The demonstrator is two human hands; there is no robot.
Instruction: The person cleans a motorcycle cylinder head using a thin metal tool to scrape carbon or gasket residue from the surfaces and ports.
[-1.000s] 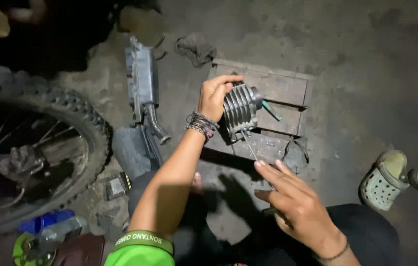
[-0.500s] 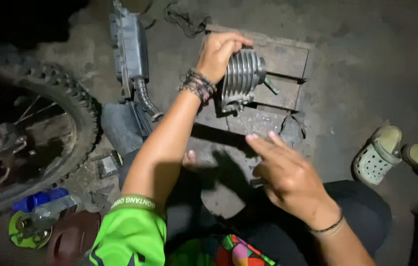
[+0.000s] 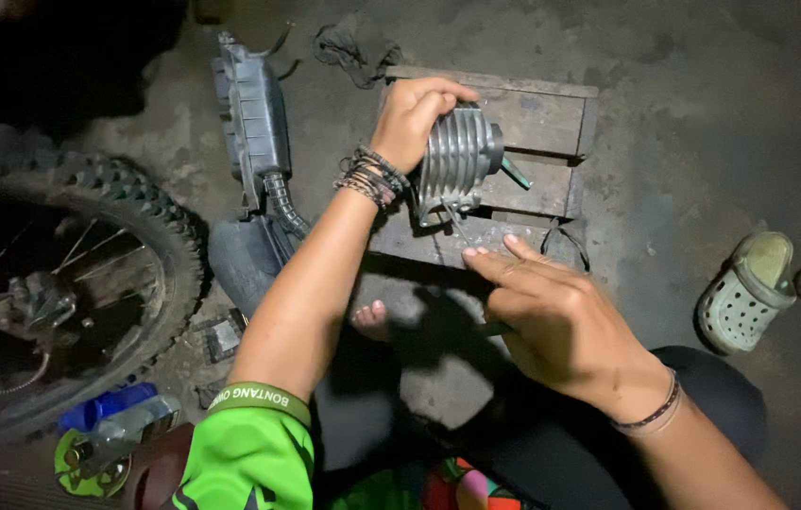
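My left hand [image 3: 415, 118] grips a finned grey metal engine cylinder [image 3: 462, 156], holding it on its side on a low wooden stand [image 3: 537, 118]. A green-handled tool [image 3: 516, 173] sticks out of the cylinder's right end. My right hand [image 3: 552, 312] hovers just below the cylinder, forefinger and thumb extended toward a thin wire or pin [image 3: 457, 225] hanging under it. Whether the fingers touch it is unclear. Beaded bracelets ring my left wrist.
A knobby motorcycle wheel [image 3: 70, 283] lies at left. A grey air-box part with a hose [image 3: 249, 113] rests beside the stand. A rag [image 3: 349, 47] lies at the top. Two pale clogs [image 3: 750, 288] sit at right. Blue and green items [image 3: 103, 430] are at lower left.
My right hand has moved up toward the underside of the cylinder. My left hand keeps its grip on the cylinder.
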